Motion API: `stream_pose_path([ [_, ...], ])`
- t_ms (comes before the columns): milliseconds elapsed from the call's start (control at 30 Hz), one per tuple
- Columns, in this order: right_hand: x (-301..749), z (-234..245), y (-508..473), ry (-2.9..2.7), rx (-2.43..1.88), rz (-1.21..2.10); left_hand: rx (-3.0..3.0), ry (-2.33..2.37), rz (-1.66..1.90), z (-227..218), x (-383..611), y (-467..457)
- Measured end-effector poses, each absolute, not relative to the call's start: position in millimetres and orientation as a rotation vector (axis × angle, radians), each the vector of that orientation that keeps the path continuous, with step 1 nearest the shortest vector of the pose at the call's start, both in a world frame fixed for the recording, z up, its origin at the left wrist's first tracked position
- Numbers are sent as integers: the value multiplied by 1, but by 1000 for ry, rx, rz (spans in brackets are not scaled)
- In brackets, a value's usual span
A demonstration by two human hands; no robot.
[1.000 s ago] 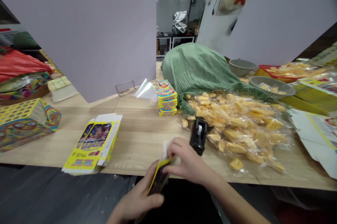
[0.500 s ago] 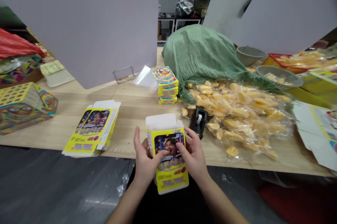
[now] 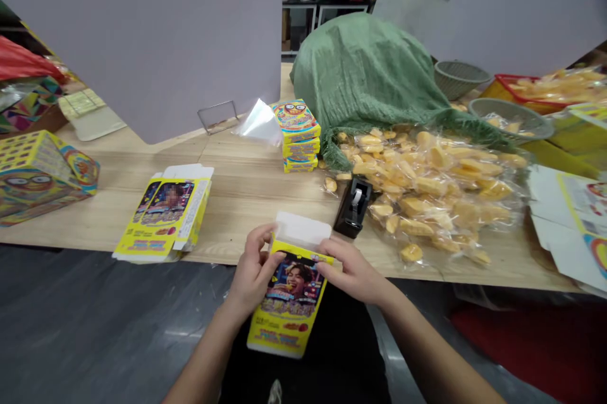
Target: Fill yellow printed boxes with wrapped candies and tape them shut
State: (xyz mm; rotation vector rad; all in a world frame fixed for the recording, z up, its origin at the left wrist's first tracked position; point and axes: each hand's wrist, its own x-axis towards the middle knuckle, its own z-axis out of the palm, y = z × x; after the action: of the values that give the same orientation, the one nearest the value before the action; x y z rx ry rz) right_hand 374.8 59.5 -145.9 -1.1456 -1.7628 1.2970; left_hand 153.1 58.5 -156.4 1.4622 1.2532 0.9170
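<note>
A yellow printed carton (image 3: 289,303) with a white flap standing up at its top is between my hands, tilted over my lap in front of the table edge. My left hand (image 3: 256,271) grips its upper left side, thumb on the front. On the upper right corner, my right hand (image 3: 348,268) pinches the carton near the flap. Just beyond lies a black tape dispenser (image 3: 353,207). More flat yellow cartons (image 3: 164,214) lie stacked at the left, and several small closed boxes (image 3: 298,135) are piled behind.
Many clear-wrapped yellow pieces (image 3: 427,183) spill from under a green woven sack (image 3: 365,69) at the right. Grey baskets (image 3: 509,118) and a red tray (image 3: 512,91) stand beyond them. A large yellow box (image 3: 45,176) sits far left. Grey panels (image 3: 165,31) rise behind the table.
The carton has tilted, its lower end swinging left. My left fingers have closed in at its upper left side, and my right hand has shifted toward the top corner. The view has dipped slightly.
</note>
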Motion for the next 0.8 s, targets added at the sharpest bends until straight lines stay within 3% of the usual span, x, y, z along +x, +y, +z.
stream_pose_path([
  [133,373,-155,60,-1319,-1272,1426,1422,1176,751,-153,156,57],
  [367,380,-136,66,-1678,-947,1529,1278,1192,898,-156,159,51],
  [800,369,-133,77,-1214,-1135,1932,1407,1335,761,-149,165,45],
])
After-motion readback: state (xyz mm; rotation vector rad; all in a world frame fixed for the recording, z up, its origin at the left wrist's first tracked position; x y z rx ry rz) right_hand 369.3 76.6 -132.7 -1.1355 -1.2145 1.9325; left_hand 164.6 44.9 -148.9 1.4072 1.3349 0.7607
